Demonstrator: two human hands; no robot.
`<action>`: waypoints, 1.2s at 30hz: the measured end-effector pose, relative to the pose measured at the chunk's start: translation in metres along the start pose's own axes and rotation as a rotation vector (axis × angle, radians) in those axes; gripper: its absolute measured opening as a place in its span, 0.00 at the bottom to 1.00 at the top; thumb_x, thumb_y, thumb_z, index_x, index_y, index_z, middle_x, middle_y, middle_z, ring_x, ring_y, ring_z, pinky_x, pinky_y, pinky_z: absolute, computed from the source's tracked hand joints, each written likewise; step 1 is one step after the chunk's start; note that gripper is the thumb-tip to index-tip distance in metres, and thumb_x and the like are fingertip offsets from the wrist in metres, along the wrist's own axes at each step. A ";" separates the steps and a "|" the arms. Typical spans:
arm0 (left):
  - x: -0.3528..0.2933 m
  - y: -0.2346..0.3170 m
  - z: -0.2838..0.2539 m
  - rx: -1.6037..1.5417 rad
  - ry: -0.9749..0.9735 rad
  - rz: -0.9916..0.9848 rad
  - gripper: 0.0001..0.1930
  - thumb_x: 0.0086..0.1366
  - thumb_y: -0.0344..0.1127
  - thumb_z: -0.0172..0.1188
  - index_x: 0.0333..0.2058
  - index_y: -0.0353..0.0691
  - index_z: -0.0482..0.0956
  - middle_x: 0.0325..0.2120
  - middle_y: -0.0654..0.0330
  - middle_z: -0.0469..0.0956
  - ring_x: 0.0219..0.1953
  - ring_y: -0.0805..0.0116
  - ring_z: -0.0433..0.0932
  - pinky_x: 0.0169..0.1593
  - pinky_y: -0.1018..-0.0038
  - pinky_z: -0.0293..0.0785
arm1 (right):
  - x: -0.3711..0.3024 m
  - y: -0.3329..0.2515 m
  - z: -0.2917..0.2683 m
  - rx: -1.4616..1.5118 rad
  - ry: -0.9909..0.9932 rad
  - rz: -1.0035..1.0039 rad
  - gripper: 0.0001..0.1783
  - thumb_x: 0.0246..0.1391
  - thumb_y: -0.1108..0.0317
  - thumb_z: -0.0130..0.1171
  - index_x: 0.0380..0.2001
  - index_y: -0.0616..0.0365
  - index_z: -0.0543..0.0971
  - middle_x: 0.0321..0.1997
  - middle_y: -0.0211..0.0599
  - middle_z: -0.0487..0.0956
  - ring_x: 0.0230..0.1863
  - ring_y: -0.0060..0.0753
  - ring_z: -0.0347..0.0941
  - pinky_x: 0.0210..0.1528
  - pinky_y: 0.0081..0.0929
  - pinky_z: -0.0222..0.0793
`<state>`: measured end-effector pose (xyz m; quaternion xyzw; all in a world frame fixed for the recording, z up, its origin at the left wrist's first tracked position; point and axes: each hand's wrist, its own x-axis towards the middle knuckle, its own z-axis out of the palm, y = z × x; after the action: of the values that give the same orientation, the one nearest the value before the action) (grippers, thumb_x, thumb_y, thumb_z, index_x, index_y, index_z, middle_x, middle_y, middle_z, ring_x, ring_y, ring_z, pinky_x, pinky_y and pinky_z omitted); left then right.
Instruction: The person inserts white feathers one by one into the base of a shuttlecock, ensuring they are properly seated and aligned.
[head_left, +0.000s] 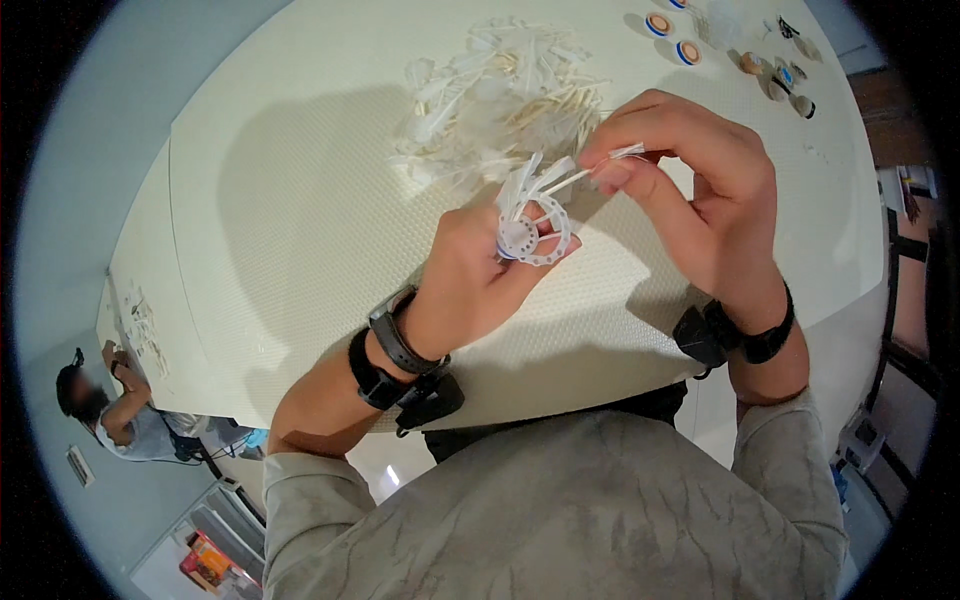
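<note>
My left hand point(465, 255) is closed around a partly built shuttlecock point(518, 238), which has a white hole-edged ring, a smaller disc with a circle of holes, and a trace of blue at its base. A few white feathers point(513, 187) stand up from it. Held up to the right, my right hand point(710, 185) pinches a slim white feather point(628, 151) between thumb and forefinger. The feather's pale shaft slants down toward the ring; whether it touches the ring I cannot tell. My left fingers hide part of the shuttlecock's base.
A loose pile of white feathers point(490, 95) lies just beyond my hands on the textured white table point(290, 230). Round cork heads with blue bands point(687, 52) and several small items point(783, 78) sit at the far right. Another person point(120, 405) works at the far left.
</note>
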<state>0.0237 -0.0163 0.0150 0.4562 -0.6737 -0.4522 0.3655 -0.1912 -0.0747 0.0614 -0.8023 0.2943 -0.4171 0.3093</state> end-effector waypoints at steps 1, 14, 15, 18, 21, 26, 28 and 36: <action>0.000 0.001 0.000 0.012 0.009 -0.002 0.07 0.65 0.32 0.67 0.32 0.37 0.79 0.22 0.64 0.75 0.25 0.75 0.69 0.31 0.74 0.68 | -0.001 -0.001 0.001 -0.008 0.010 0.037 0.04 0.54 0.82 0.62 0.33 0.65 0.81 0.31 0.38 0.82 0.30 0.27 0.77 0.33 0.22 0.70; -0.002 -0.003 0.000 0.151 -0.003 -0.017 0.11 0.67 0.36 0.64 0.37 0.34 0.74 0.28 0.53 0.83 0.31 0.63 0.85 0.36 0.73 0.78 | -0.003 -0.010 0.003 -0.055 0.062 0.178 0.06 0.54 0.77 0.66 0.27 0.65 0.77 0.24 0.32 0.79 0.26 0.20 0.72 0.32 0.18 0.67; -0.002 -0.003 0.001 0.135 0.018 -0.020 0.08 0.66 0.34 0.64 0.37 0.35 0.79 0.27 0.54 0.83 0.29 0.64 0.83 0.36 0.72 0.76 | -0.003 -0.010 0.001 -0.083 0.038 0.169 0.05 0.55 0.77 0.65 0.28 0.65 0.78 0.24 0.32 0.79 0.26 0.20 0.74 0.32 0.18 0.68; 0.000 -0.001 0.002 0.100 0.029 -0.031 0.07 0.65 0.33 0.64 0.35 0.35 0.83 0.26 0.55 0.82 0.27 0.66 0.79 0.35 0.71 0.74 | -0.004 -0.010 0.002 -0.077 0.035 0.154 0.04 0.55 0.78 0.64 0.29 0.65 0.79 0.25 0.33 0.80 0.26 0.21 0.76 0.31 0.18 0.69; 0.000 -0.001 0.002 0.075 0.035 -0.033 0.07 0.64 0.33 0.65 0.34 0.34 0.82 0.25 0.56 0.81 0.26 0.68 0.76 0.34 0.71 0.73 | -0.003 -0.008 0.005 -0.007 0.053 0.165 0.02 0.55 0.78 0.63 0.30 0.66 0.80 0.25 0.35 0.81 0.27 0.22 0.78 0.31 0.19 0.70; -0.004 -0.007 0.002 0.065 0.033 -0.028 0.07 0.64 0.32 0.66 0.35 0.34 0.81 0.26 0.57 0.81 0.26 0.68 0.76 0.34 0.71 0.73 | -0.004 -0.009 0.005 -0.022 0.018 0.197 0.02 0.55 0.78 0.63 0.30 0.67 0.80 0.25 0.35 0.81 0.26 0.22 0.78 0.32 0.19 0.72; -0.003 -0.011 0.003 0.053 0.018 -0.014 0.12 0.66 0.38 0.65 0.35 0.36 0.75 0.26 0.53 0.78 0.27 0.59 0.80 0.33 0.71 0.75 | -0.005 -0.005 0.008 0.005 0.077 0.182 0.05 0.54 0.73 0.67 0.29 0.63 0.81 0.24 0.35 0.81 0.21 0.26 0.74 0.24 0.21 0.68; 0.000 -0.005 0.000 0.090 -0.016 -0.015 0.12 0.66 0.38 0.65 0.36 0.35 0.75 0.27 0.53 0.79 0.29 0.60 0.83 0.35 0.72 0.76 | -0.004 -0.005 0.007 -0.052 0.080 0.122 0.05 0.54 0.73 0.66 0.28 0.62 0.81 0.24 0.35 0.80 0.20 0.26 0.74 0.24 0.21 0.68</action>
<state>0.0255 -0.0171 0.0104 0.4735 -0.6929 -0.4278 0.3356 -0.1862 -0.0668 0.0603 -0.7732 0.3656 -0.4215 0.3015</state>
